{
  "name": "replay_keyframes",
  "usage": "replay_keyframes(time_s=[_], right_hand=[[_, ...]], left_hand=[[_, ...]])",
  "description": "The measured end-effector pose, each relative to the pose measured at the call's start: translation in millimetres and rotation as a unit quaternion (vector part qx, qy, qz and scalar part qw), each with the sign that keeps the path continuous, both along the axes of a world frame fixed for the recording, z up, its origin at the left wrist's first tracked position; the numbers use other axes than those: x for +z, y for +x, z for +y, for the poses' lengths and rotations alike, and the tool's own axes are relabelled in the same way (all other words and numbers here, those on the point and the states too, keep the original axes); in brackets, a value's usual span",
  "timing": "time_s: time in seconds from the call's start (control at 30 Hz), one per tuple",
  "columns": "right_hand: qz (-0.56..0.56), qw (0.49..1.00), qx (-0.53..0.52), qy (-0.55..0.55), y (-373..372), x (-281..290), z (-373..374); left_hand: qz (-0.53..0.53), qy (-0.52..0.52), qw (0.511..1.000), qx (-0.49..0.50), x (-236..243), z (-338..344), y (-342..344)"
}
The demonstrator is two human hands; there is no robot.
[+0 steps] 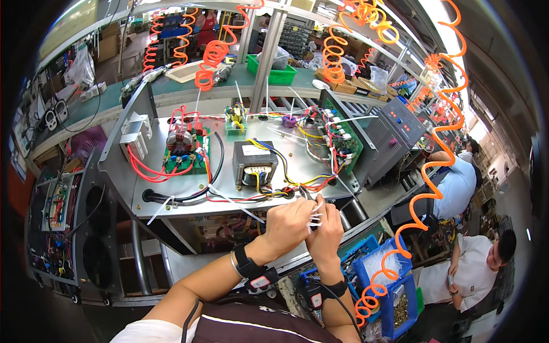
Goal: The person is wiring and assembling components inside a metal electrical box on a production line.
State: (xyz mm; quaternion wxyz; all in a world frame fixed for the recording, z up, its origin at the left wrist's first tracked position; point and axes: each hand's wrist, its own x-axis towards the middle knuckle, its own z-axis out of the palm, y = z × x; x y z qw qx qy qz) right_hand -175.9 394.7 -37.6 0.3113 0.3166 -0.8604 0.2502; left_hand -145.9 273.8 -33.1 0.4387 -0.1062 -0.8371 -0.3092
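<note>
Both hands, left hand and right hand, are closed together around a bunch of white cable ties, just in front of the transformer. Several ties already stick out untrimmed among the wires; bundling looks partway done.

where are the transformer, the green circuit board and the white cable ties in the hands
transformer (254,164), head view, on its grey top face
green circuit board (184,154), head view, near its middle
white cable ties (314,216), head view, on the bundle between the hands
</note>
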Motion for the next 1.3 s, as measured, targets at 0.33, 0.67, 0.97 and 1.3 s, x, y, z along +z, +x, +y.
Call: replay_keyframes(time_s=[0.33, 0.67, 0.97, 1.3], right_hand=[[0.052, 0.996, 0.073, 0.015, 21.0, 29.7, -6.0], [0.200, 0.959, 0.124, 0.158, 32.6, 83.6, -78.6], [0.200, 0.949, 0.101, 0.221, 41.7, 76.6, -92.7], [0.189, 0.957, 0.057, 0.214, 44.5, 80.7, -89.1]], left_hand=[[-0.012, 0.037, 0.992, -0.123, -14.5, -45.9, 66.3], [0.047, -0.050, 0.990, 0.121, 0.3, -94.7, 96.8], [0.126, -0.111, 0.971, 0.171, 2.8, -122.3, 91.3], [0.054, -0.142, 0.976, 0.155, 10.0, -120.8, 91.2]])
